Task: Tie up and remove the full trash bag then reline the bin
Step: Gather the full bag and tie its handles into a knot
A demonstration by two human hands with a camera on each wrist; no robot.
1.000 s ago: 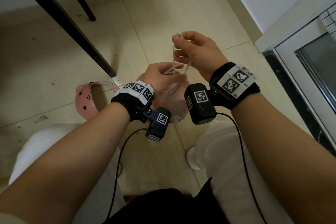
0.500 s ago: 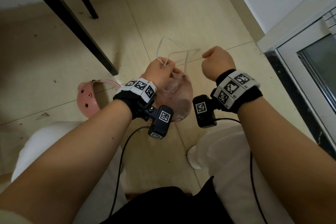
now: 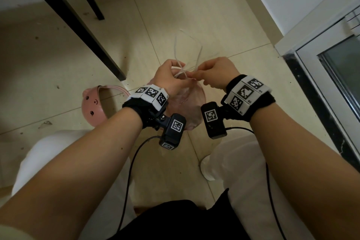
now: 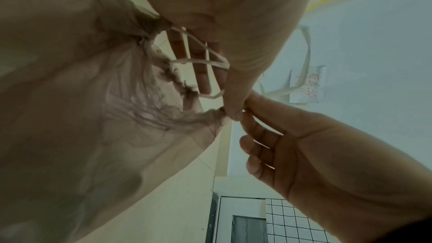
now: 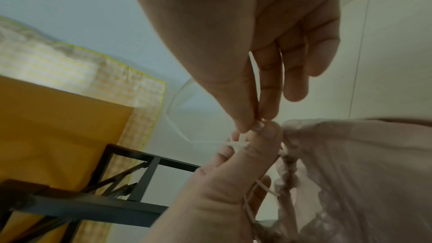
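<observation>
A pinkish translucent trash bag (image 3: 190,110) hangs under my hands, its mouth gathered shut (image 4: 163,73). Its white drawstring (image 3: 188,48) loops up above my fingers and crosses between both hands (image 5: 236,144). My left hand (image 3: 180,74) grips the drawstring, with strands running over its fingers (image 4: 201,61). My right hand (image 3: 197,73) sits close beside it, thumb and forefinger pinching the string at the crossing (image 5: 254,119). The pink bin (image 3: 93,106) with a pig face stands on the floor to the left, partly hidden by my left wrist; its inside is out of sight.
Black table legs (image 3: 78,25) slant across the floor to the upper left. A white wall and a glass door frame (image 3: 319,60) close off the right side. My knees in white trousers and a white shoe (image 3: 208,170) are below the bag. Tiled floor (image 3: 194,6) lies ahead.
My right hand held the string high, then pulled out to the right as a fist, and has now come back against the left hand. The string loops now stand above both hands.
</observation>
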